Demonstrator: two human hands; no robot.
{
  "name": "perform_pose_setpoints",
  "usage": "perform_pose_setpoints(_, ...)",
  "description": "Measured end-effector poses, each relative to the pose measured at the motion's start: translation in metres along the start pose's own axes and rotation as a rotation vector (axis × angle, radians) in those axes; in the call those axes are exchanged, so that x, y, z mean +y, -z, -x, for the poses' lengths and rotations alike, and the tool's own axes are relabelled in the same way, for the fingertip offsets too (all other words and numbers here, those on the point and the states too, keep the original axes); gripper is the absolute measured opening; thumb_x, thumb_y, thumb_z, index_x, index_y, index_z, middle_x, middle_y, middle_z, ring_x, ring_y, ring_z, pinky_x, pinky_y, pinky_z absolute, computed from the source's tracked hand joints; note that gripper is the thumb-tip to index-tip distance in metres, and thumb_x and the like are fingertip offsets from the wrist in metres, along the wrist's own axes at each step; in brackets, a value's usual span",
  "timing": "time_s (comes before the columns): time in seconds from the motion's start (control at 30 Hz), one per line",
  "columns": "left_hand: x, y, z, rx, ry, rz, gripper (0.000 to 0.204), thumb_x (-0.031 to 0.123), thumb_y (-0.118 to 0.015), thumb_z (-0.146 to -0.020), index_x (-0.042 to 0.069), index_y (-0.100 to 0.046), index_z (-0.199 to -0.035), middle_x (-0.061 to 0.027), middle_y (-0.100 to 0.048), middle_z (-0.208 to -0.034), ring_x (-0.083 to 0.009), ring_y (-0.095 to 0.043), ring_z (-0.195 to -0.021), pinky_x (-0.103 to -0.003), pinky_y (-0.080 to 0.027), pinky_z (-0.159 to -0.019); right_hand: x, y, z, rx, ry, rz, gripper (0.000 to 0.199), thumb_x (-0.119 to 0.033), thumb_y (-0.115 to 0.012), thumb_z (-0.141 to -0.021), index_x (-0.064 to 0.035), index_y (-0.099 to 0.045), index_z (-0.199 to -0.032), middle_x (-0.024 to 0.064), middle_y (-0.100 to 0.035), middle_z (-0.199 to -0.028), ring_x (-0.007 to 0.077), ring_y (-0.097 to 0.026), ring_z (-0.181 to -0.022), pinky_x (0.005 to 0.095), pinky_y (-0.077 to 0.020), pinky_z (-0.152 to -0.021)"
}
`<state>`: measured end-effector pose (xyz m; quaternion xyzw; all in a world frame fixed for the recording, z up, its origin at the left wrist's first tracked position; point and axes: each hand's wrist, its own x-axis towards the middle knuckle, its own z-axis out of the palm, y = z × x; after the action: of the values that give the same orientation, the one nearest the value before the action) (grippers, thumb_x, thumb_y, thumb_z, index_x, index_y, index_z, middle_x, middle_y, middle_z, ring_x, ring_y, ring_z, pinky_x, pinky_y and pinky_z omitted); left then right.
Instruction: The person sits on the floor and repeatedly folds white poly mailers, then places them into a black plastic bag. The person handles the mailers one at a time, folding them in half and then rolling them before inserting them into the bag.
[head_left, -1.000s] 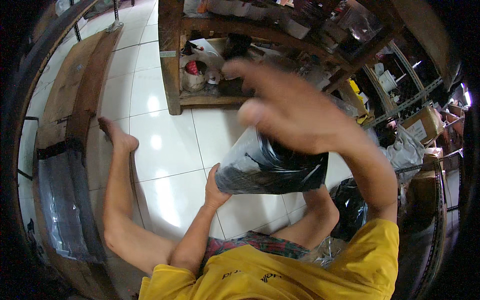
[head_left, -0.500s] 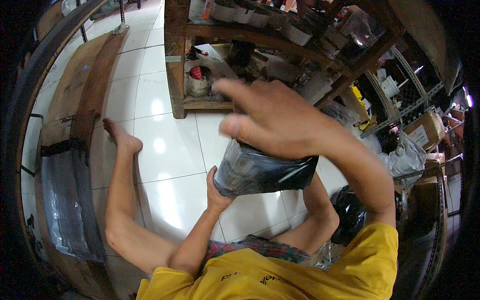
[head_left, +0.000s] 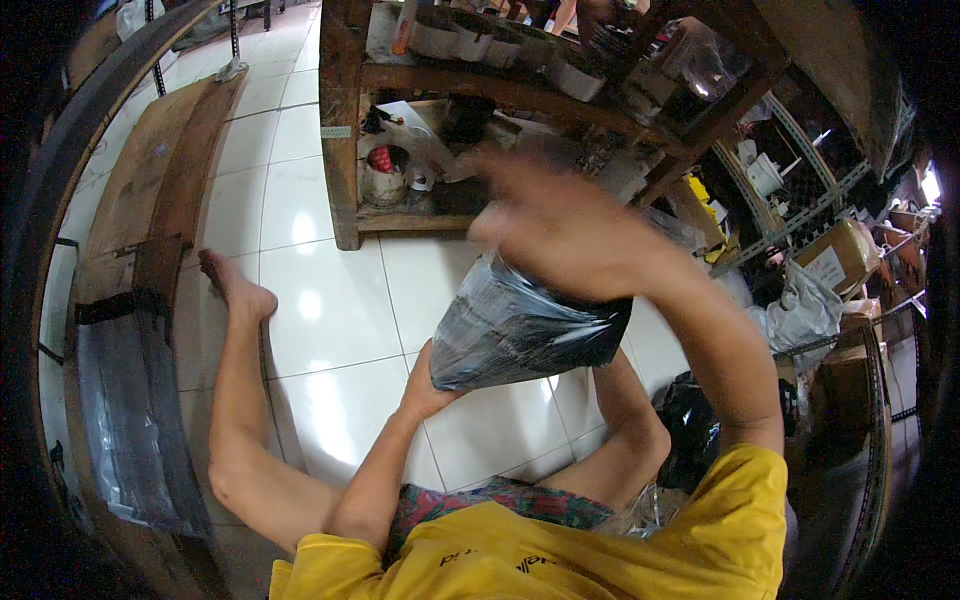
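Observation:
A package wrapped in shiny black plastic (head_left: pixel 530 335) is held tilted in front of me, above the tiled floor. My left hand (head_left: pixel 428 385) grips its lower left corner; the fingers behind it are hidden. Over the package's top edge is my right hand (head_left: pixel 575 235), smeared by motion. Its thumb and a finger look apart, but I cannot make out whether it holds anything. The plastic rises to a point just under that thumb.
A wooden shelf unit (head_left: pixel 345 180) stands ahead, with tape rolls (head_left: pixel 470 42) and a tin can (head_left: pixel 384 180). A long wooden bench (head_left: pixel 150 200) runs along the left. Black plastic (head_left: pixel 685 425) lies by my right knee. Metal racks with a cardboard box (head_left: pixel 840 260) stand at right.
My right hand has shifted a little to the right and is more blurred. The package's upper left edge now stands higher, while my left hand keeps its grip. The view has moved slightly.

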<state>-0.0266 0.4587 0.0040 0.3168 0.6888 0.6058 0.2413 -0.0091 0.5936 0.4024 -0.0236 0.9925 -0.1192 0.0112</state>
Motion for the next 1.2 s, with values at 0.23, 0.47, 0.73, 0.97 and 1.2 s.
perform_pose_setpoints(0.23, -0.049, -0.033, 0.016, 0.318, -0.180, -0.152, 0.114, 0.025, -0.096, -0.058, -0.002, -0.031, -0.147, -0.0213, -0.052, -0.137, -0.0353, -0.054, -0.126, -0.040, -0.042, -0.108, -0.020, -0.012, -0.023, 0.019, 0.221, 0.061, 0.069, -0.059, -0.046, -0.099, -0.0020, -0.049, -0.138, 0.0260, -0.062, -0.118, 0.0421, -0.061, -0.109, 0.0498, -0.0469, -0.093)
perform_pose_setpoints(0.47, -0.042, -0.031, 0.003, 0.234, -0.196, -0.180, 0.115, 0.031, -0.097, -0.059, -0.004, -0.033, -0.147, -0.0219, -0.054, -0.136, -0.0358, -0.056, -0.125, -0.039, -0.045, -0.107, -0.008, -0.012, -0.027, 0.109, 0.246, -0.038, 0.064, -0.053, -0.043, -0.101, -0.0017, -0.049, -0.139, 0.0277, -0.060, -0.128, 0.0411, -0.057, -0.121, 0.0479, -0.0444, -0.102)
perform_pose_setpoints(0.73, -0.020, -0.021, 0.007, 0.209, -0.154, -0.080, 0.096, 0.022, -0.096, -0.061, 0.003, -0.045, -0.141, -0.0158, -0.060, -0.132, -0.0308, -0.059, -0.122, -0.037, -0.048, -0.104, 0.007, 0.000, -0.014, 0.033, 0.057, -0.023, 0.071, -0.054, -0.043, -0.100, -0.0020, -0.042, -0.148, 0.0262, -0.058, -0.131, 0.0408, -0.057, -0.120, 0.0459, -0.0437, -0.103)
perform_pose_setpoints(0.97, -0.012, -0.021, 0.007, 0.208, -0.116, 0.002, 0.099, 0.020, -0.097, -0.058, 0.003, -0.043, -0.139, -0.0164, -0.058, -0.128, -0.0313, -0.057, -0.121, -0.038, -0.046, -0.104, -0.009, 0.000, -0.028, 0.005, 0.163, -0.090, 0.072, -0.060, -0.039, -0.100, -0.0036, -0.042, -0.145, 0.0298, -0.057, -0.133, 0.0441, -0.058, -0.121, 0.0483, -0.0446, -0.101)
perform_pose_setpoints(1.2, -0.034, -0.028, 0.000, 0.187, -0.153, 0.025, 0.104, 0.023, -0.098, -0.056, 0.003, -0.041, -0.140, -0.0177, -0.054, -0.127, -0.0344, -0.055, -0.119, -0.040, -0.046, -0.104, -0.008, 0.007, -0.025, 0.195, 0.227, -0.146, 0.078, -0.063, -0.042, -0.097, -0.0039, -0.041, -0.149, 0.0281, -0.056, -0.133, 0.0411, -0.057, -0.121, 0.0444, -0.0436, -0.106)
